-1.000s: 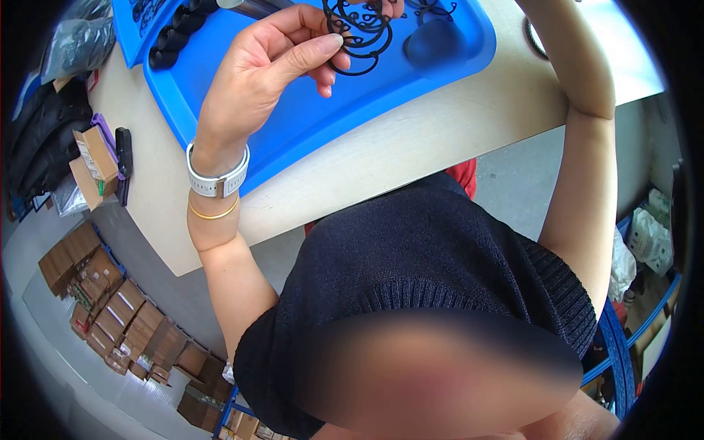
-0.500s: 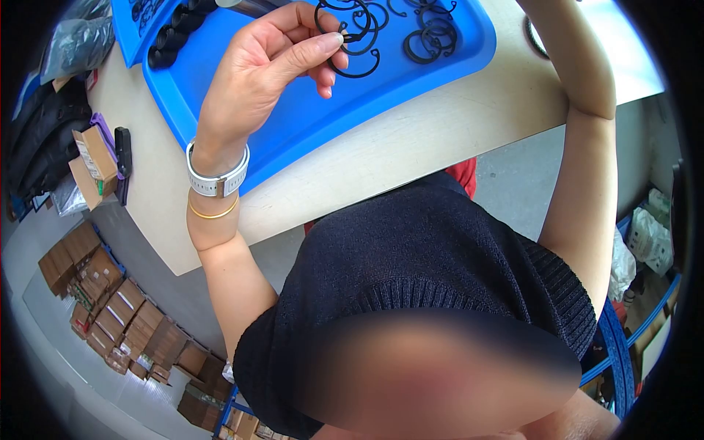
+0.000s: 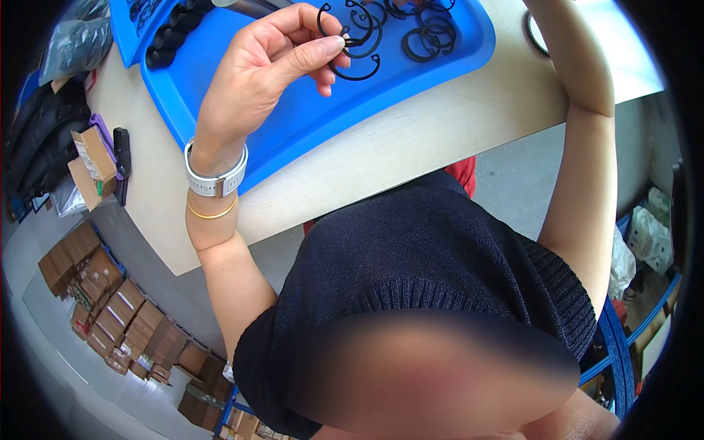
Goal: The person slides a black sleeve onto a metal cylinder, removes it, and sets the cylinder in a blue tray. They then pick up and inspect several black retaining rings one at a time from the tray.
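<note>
My left hand (image 3: 282, 62) pinches several thin black open rings (image 3: 357, 78) between thumb and fingers, above a blue tray (image 3: 308, 132). More black rings (image 3: 431, 40) lie in a loose pile in the tray, to the right of that hand. A white watch and a gold bangle are on my left wrist. My right arm reaches up past the top edge of the view, so its hand is out of sight. Close to the right forearm a dark round item (image 3: 534, 35) rests on the table, partly covered by the arm.
Black cylindrical parts (image 3: 167, 44) stand along the tray's left side, near a blue bin (image 3: 126, 37). An opened carton (image 3: 94, 165) and plastic bags (image 3: 77, 48) are at the table's left. Stacked cardboard boxes (image 3: 125, 315) stand on the floor beyond.
Fewer rings show at my left hand's fingertips, and the rings near the tray's top have shifted slightly. The left hand itself has barely moved.
</note>
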A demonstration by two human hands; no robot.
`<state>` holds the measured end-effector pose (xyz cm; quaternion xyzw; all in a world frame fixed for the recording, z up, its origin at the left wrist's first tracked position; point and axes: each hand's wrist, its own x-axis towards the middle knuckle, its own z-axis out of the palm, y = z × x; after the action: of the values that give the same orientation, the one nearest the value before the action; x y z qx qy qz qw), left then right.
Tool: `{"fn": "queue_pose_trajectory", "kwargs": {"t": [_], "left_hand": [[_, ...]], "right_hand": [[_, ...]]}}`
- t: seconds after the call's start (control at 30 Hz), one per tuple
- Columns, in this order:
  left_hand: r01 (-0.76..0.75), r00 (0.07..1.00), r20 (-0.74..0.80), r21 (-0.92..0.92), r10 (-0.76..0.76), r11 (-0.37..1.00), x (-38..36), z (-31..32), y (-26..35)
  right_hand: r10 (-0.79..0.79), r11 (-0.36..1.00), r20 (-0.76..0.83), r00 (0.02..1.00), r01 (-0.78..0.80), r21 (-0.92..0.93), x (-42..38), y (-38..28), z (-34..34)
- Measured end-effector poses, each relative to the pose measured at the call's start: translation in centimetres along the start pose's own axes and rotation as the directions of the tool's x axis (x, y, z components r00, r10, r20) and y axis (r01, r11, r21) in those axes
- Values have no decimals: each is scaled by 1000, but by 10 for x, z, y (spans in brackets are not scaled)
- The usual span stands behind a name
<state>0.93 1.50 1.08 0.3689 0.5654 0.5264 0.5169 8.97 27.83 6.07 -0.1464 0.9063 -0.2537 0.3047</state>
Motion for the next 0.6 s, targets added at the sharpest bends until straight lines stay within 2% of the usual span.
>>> {"fn": "queue_pose_trajectory", "kwargs": {"t": [0.13, 0.2, 0.23, 0.3, 0.33, 0.4, 0.6], "left_hand": [[-13, 1000, 4, -9, 13, 1000, 1, 0, 0], [-18, 1000, 13, 1, 18, 1000, 1, -1, 0], [-19, 1000, 12, 1, 19, 1000, 1, 0, 1], [-5, 1000, -14, -12, 5, 1000, 1, 0, 1], [-6, 1000, -14, -12, 5, 1000, 0, 0, 1], [-9, 1000, -25, -39, 8, 999, 0, -2, 0], [-39, 999, -20, -30, 38, 999, 1, -5, -5]], "right_hand": [[9, 998, 87, 996, -15, 66, -7, -4, -3], [-231, 972, -196, 953, 234, -6, 3, 14, 11], [-231, 972, -195, 953, 234, -7, 1, 17, 10], [-273, 894, -103, 957, 291, 340, -5, 8, 4], [-273, 894, -102, 957, 292, 339, -3, 6, 5], [-315, 771, -107, 943, 320, 551, 2, 2, 7], [-394, 689, -145, 908, 396, 608, 9, 5, 11]]}}
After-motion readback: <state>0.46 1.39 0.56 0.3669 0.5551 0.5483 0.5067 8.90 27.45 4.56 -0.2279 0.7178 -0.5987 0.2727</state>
